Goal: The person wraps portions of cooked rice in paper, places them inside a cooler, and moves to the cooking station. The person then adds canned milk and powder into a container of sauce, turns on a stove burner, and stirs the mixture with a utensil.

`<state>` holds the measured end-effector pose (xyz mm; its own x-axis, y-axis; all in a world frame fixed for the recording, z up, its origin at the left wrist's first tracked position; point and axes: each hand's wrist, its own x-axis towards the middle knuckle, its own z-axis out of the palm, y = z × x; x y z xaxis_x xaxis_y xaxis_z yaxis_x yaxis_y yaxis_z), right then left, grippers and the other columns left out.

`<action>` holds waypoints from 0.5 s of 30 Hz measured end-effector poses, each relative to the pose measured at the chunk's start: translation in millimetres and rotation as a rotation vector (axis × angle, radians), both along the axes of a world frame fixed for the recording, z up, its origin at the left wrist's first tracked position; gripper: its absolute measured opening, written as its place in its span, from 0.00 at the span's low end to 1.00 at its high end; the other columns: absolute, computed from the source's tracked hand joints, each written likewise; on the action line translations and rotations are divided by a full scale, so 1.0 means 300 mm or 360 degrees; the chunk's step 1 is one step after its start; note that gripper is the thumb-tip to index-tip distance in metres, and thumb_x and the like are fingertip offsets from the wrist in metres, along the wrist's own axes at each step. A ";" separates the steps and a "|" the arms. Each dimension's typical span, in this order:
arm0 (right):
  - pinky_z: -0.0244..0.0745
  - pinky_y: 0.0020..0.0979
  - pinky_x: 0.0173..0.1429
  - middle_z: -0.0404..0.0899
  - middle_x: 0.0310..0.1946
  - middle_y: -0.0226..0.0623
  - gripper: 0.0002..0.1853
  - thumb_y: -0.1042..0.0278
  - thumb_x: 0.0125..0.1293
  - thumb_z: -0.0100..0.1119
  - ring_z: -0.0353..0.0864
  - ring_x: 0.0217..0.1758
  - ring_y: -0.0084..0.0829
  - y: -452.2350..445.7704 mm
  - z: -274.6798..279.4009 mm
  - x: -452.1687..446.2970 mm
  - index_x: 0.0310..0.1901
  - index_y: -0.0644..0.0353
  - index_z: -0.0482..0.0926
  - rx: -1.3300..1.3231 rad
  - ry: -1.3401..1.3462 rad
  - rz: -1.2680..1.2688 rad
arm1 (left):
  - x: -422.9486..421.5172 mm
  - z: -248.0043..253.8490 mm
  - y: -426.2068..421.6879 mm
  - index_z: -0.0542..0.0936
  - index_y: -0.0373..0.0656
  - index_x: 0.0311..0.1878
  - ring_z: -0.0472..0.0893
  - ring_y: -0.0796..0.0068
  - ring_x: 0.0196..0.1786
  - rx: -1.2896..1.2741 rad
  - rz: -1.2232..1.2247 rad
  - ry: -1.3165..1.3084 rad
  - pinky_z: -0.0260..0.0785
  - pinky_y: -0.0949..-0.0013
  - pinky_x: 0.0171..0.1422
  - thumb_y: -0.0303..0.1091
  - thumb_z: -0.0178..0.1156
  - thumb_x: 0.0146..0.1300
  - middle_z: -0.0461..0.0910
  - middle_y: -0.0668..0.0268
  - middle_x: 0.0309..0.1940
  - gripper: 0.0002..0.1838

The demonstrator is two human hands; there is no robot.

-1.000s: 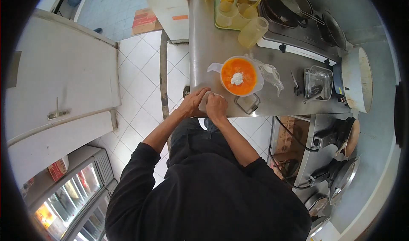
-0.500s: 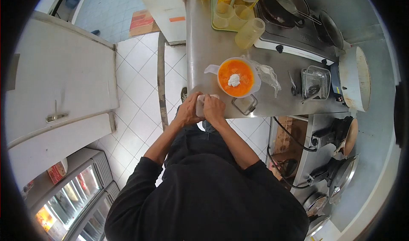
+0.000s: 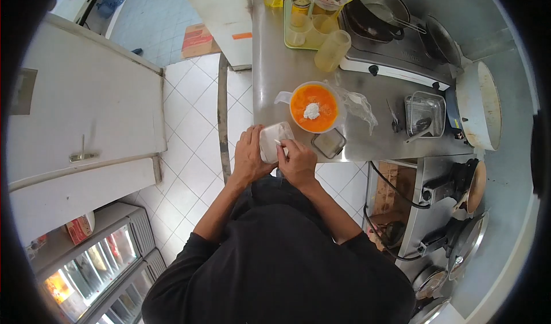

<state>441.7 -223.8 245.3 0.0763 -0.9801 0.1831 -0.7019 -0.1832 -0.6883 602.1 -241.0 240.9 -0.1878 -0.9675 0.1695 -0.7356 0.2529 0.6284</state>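
My left hand (image 3: pixel 249 159) is closed around the side of a small clear plastic tub (image 3: pixel 274 133) that holds white powder. The tub is at the counter's front edge. Over its right side, the fingers of my right hand (image 3: pixel 299 163) pinch a small white piece, perhaps a spoon handle; most of it is hidden. Just beyond stands a translucent pitcher (image 3: pixel 283 97) of orange liquid (image 3: pixel 324 113), with a mound of white powder (image 3: pixel 311 111) on the surface. A rectangular lid (image 3: pixel 329 144) with a dark rim lies right of my right hand.
A crumpled plastic bag (image 3: pixel 360 109) lies right of the pitcher, then scissors (image 3: pixel 393 116) and a wire-sided basket (image 3: pixel 425 103). Behind are a green tray (image 3: pixel 293 42) with cups, a yellowish plastic cup (image 3: pixel 333 51), and a stove (image 3: pixel 396 74) bearing a pan (image 3: pixel 381 6).
The tub has come into fuller view, its powder now visible. My right hand has shifted from over its top to its right side, pinching the white piece. The camera view has moved slightly.
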 end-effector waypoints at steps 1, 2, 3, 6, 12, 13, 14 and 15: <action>0.78 0.40 0.37 0.83 0.30 0.39 0.05 0.68 0.64 0.63 0.85 0.33 0.40 0.005 0.020 -0.008 0.39 0.59 0.81 0.0019 -0.0062 -0.0048 | -0.009 0.023 -0.002 0.67 0.34 0.63 0.75 0.47 0.55 -0.0032 0.0031 0.0011 0.70 0.53 0.58 0.42 0.81 0.37 0.74 0.48 0.55 0.50; 0.78 0.39 0.36 0.83 0.29 0.40 0.05 0.68 0.64 0.64 0.85 0.31 0.39 0.003 0.044 -0.018 0.38 0.59 0.81 0.0081 -0.0184 -0.0124 | -0.014 0.050 -0.006 0.67 0.34 0.63 0.75 0.47 0.55 -0.0053 0.0032 0.0042 0.69 0.53 0.59 0.41 0.81 0.36 0.74 0.48 0.55 0.50; 0.77 0.37 0.34 0.84 0.28 0.40 0.05 0.68 0.64 0.65 0.85 0.29 0.38 -0.002 0.073 -0.028 0.38 0.59 0.82 0.0141 -0.0305 -0.0198 | -0.018 0.084 -0.012 0.67 0.34 0.63 0.75 0.47 0.55 -0.0075 0.0034 0.0074 0.69 0.53 0.59 0.41 0.81 0.36 0.74 0.48 0.55 0.50; 0.76 0.31 0.31 0.85 0.27 0.37 0.06 0.69 0.66 0.66 0.84 0.25 0.30 -0.027 0.077 -0.058 0.36 0.62 0.82 0.0185 -0.0702 -0.0340 | -0.039 0.145 -0.031 0.67 0.34 0.63 0.74 0.48 0.56 -0.0149 0.0072 0.0080 0.68 0.53 0.59 0.39 0.80 0.35 0.73 0.48 0.55 0.49; 0.69 0.18 0.31 0.84 0.28 0.28 0.07 0.71 0.67 0.66 0.78 0.27 0.13 -0.134 0.124 -0.141 0.37 0.66 0.82 0.0345 -0.1461 -0.0567 | -0.125 0.243 -0.111 0.69 0.37 0.59 0.75 0.47 0.54 -0.0306 0.0236 0.0064 0.70 0.53 0.56 0.37 0.80 0.35 0.74 0.52 0.51 0.45; 0.69 0.17 0.32 0.84 0.28 0.28 0.07 0.71 0.67 0.67 0.77 0.27 0.13 -0.152 0.136 -0.161 0.38 0.66 0.82 0.0350 -0.1518 -0.0608 | -0.134 0.248 -0.117 0.69 0.37 0.59 0.75 0.48 0.54 -0.0319 0.0263 0.0062 0.70 0.53 0.56 0.37 0.80 0.35 0.74 0.52 0.51 0.45; 0.69 0.17 0.33 0.83 0.28 0.29 0.07 0.71 0.67 0.67 0.76 0.27 0.13 -0.172 0.145 -0.181 0.38 0.65 0.82 0.0354 -0.1574 -0.0651 | -0.137 0.253 -0.120 0.69 0.37 0.59 0.75 0.48 0.54 -0.0319 0.0290 0.0044 0.70 0.53 0.56 0.37 0.80 0.34 0.74 0.52 0.50 0.46; 0.68 0.18 0.30 0.84 0.28 0.28 0.07 0.69 0.68 0.67 0.77 0.27 0.14 -0.194 0.143 -0.197 0.38 0.64 0.82 0.0273 -0.1627 -0.0667 | -0.138 0.257 -0.123 0.69 0.38 0.59 0.76 0.48 0.53 -0.0318 0.0313 0.0027 0.70 0.53 0.55 0.37 0.80 0.34 0.75 0.52 0.50 0.46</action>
